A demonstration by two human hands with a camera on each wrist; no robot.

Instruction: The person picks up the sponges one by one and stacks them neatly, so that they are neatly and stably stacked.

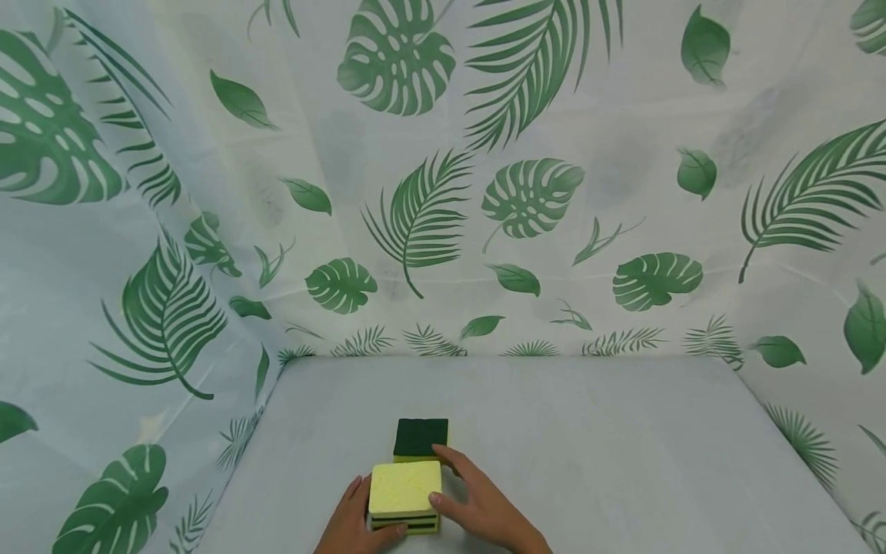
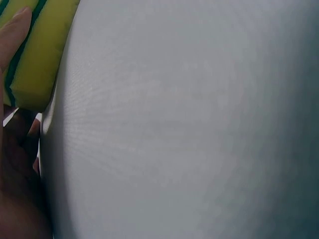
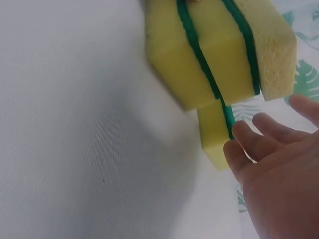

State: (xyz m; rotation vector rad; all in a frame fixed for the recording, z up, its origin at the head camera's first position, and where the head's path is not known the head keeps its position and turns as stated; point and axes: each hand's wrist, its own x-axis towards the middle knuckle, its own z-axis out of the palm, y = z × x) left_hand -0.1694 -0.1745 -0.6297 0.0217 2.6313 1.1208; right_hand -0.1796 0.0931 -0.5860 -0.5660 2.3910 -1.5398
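Note:
A stack of three yellow sponges [image 1: 404,488] with green scouring layers stands near the front of the table; the topmost has its yellow side up. My left hand [image 1: 358,517] grips the stack's left side, thumb across the front and fingers behind. In the left wrist view, that thumb presses on the side of the sponges [image 2: 37,64]. My right hand [image 1: 487,504] is at the stack's right edge, thumb by the top sponge's corner. Its fingers [image 3: 256,142] are spread and loosely extended. Just behind the stack lies a single sponge [image 1: 421,437], dark green side up, with my right index fingertip overlapping it.
The pale grey table [image 1: 588,446] extends to both sides and behind the sponges. A white curtain [image 1: 609,192] printed with green leaves encloses its back and sides.

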